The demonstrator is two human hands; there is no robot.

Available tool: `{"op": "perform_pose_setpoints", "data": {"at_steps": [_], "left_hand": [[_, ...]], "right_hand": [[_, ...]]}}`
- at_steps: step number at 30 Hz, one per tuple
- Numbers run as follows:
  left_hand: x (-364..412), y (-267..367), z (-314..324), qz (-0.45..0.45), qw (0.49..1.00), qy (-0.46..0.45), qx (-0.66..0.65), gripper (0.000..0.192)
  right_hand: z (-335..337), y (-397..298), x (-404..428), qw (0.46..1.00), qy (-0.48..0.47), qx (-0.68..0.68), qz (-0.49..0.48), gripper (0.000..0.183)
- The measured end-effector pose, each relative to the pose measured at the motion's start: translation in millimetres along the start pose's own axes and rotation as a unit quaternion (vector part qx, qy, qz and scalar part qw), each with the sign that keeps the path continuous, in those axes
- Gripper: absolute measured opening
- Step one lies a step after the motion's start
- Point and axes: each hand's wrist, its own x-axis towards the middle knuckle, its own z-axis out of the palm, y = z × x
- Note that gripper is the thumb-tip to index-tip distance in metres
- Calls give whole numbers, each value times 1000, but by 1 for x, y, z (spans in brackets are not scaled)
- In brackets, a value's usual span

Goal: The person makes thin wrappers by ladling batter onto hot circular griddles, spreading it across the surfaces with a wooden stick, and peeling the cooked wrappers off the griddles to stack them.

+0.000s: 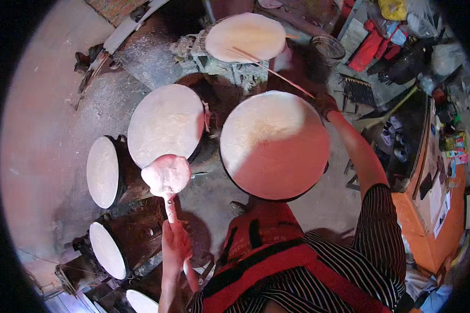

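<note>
My left hand [173,244] grips the handle of a ladle-like tool [166,176] with a round, whitish bowl. Its bowl overlaps the lower edge of a round pale disc [166,121] in the view; whether they touch, I cannot tell. At the right rim of a larger round pale disc [274,144], dark-edged and partly in shadow, my right hand [326,105] holds a thin stick [278,74], its far end over another pale disc [244,37] at the top. The discs look like flat pans or their pale coverings; their material is unclear.
More pale discs [102,172] line the left side, one lower down [107,250]. A grey, rough block [235,72] stands below the top disc. At the upper right are a round wire basket [329,49] and red cloth or packaging [366,49]. An orange-sided counter [427,231] stands at right.
</note>
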Motion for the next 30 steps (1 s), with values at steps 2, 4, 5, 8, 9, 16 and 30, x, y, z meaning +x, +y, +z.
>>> {"op": "perform_pose_setpoints", "data": {"at_steps": [2,4,5,8,9,16,30], "left_hand": [[-11,7,1,-48,996,-20,-76,19],[-30,16,6,-42,995,-26,-89,19],[-25,14,-1,-46,993,-51,-100,19],[-11,41,19,-62,985,-58,-151,20],[-20,38,8,-68,982,-67,-165,20],[4,70,-8,-104,949,-163,-248,22],[47,107,-32,-65,945,-246,-205,20]], "right_hand": [[-82,-78,-27,982,-101,152,58,48],[-44,-44,-9,984,4,178,-1,49],[-26,-23,-5,975,106,188,-44,50],[-48,-53,-19,975,53,194,-96,50],[-47,-55,-21,975,51,194,-97,50],[-17,-32,-9,956,181,226,-42,47],[-47,-49,-59,983,49,174,18,43]]}}
